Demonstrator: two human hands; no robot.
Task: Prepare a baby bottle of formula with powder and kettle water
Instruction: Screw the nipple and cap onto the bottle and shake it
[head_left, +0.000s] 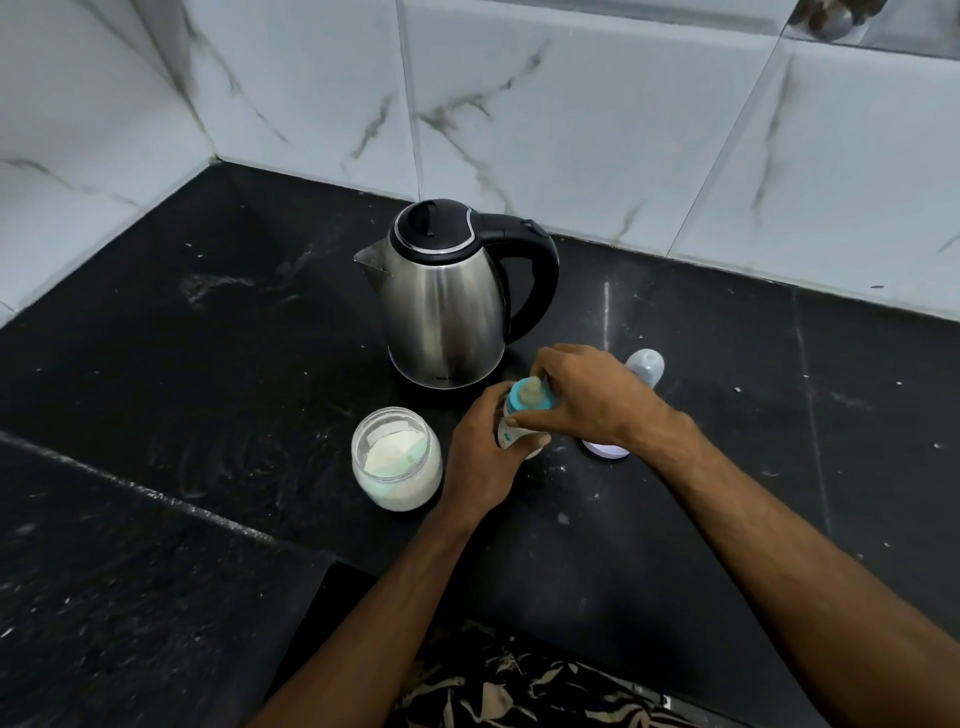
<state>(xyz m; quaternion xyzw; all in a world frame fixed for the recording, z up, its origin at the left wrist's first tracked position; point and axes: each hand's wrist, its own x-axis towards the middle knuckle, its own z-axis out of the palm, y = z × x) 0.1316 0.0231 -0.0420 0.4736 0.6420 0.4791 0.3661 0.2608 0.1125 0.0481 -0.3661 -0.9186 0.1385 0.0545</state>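
Note:
A baby bottle (511, 434) with a blue collar and teat (530, 397) stands on the black counter in front of the kettle. My left hand (480, 457) grips the bottle's body from the left. My right hand (587, 400) holds the blue collar from the right, fingers curled round it. Behind them stands a steel kettle (447, 301) with a black lid and handle, spout pointing left. An open glass jar of white powder (397, 460) stands left of the bottle. The clear bottle cap (645, 366) lies behind my right hand.
A white lid (605, 449) lies on the counter under my right wrist, partly hidden. The black stone counter (208, 364) is speckled with powder and meets white marble wall tiles (571, 130) at the back and left. A raised ledge (104, 545) runs at the near left.

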